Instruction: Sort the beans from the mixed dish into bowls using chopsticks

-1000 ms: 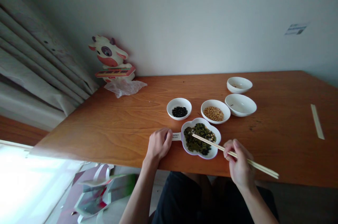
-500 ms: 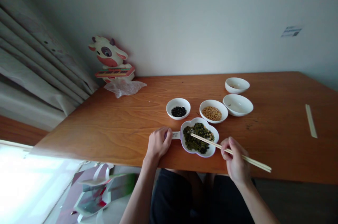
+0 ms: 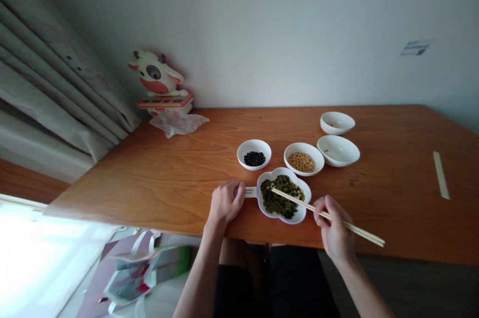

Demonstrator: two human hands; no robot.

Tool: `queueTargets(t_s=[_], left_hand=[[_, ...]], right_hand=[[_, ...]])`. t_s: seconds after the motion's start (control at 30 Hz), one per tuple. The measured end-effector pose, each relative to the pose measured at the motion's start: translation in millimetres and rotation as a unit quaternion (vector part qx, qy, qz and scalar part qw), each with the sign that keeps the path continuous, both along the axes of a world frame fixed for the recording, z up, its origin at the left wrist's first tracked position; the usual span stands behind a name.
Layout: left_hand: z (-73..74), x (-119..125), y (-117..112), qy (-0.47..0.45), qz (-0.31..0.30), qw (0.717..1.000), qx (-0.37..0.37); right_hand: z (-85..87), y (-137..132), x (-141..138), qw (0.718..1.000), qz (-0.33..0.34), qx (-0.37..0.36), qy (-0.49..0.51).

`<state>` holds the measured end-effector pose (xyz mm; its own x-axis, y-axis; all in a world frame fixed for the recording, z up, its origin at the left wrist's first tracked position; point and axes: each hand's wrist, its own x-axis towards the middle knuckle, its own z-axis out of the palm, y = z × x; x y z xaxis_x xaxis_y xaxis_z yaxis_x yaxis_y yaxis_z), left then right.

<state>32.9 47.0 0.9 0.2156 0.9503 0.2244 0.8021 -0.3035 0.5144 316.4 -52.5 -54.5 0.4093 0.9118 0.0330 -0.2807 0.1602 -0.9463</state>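
Observation:
My left hand point(image 3: 227, 201) is closed round the handle of a flower-shaped white dish point(image 3: 300, 214) with a lilac rim. Mostly green beans point(image 3: 279, 202) fill it, with a few dark and pale ones mixed in. In my right hand point(image 3: 334, 228) is a pair of wooden chopsticks point(image 3: 359, 231), their tips close together among the beans on the dish's left side. Just behind the dish stand a white bowl of black beans point(image 3: 254, 159) and a white bowl of yellow soybeans point(image 3: 301, 162). Whether the tips pinch a bean is too small to tell.
Two more white bowls, one nearer point(image 3: 342, 152) and one farther point(image 3: 337, 122) with a few bits inside, sit behind right. A pale flat strip point(image 3: 441, 175) lies far right. A cow toy with keyboard point(image 3: 160, 81) and clear plastic point(image 3: 179, 124) occupy the back left. Bags point(image 3: 149, 268) stand below the table.
The view has shifted slightly, and my legs have moved under the table. Both hands, the dish and the chopsticks keep nearly the same positions.

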Motion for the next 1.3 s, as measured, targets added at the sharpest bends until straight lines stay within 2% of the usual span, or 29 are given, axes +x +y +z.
queueTargets(t_s=[0.3,0.53,0.77,0.97,1.1,1.3], left_hand=[[3.6,0,-2,-0.003,-0.014,1.000,-0.010],[5.9,0,-3,-0.007,-0.025,0.999,-0.018],[6.1,2,-3,-0.018,-0.022,0.999,-0.020],[3.5,3,-4,-0.029,-0.016,0.999,-0.015],[1.9,4,-5,-0.039,-0.014,0.999,-0.012],[2.2,4,-7,-0.044,-0.009,0.999,-0.011]], right_hand=[[2.9,-5,0,1.000,-0.001,-0.006,-0.005],[21.6,-2,0,0.999,-0.027,0.002,-0.019],[33.5,-4,7,0.992,-0.036,0.018,-0.117],[41.9,21,32,0.979,-0.003,0.074,-0.193],[38.5,25,28,0.974,0.026,0.092,-0.204],[26.0,13,22,0.972,0.027,0.114,-0.206]])
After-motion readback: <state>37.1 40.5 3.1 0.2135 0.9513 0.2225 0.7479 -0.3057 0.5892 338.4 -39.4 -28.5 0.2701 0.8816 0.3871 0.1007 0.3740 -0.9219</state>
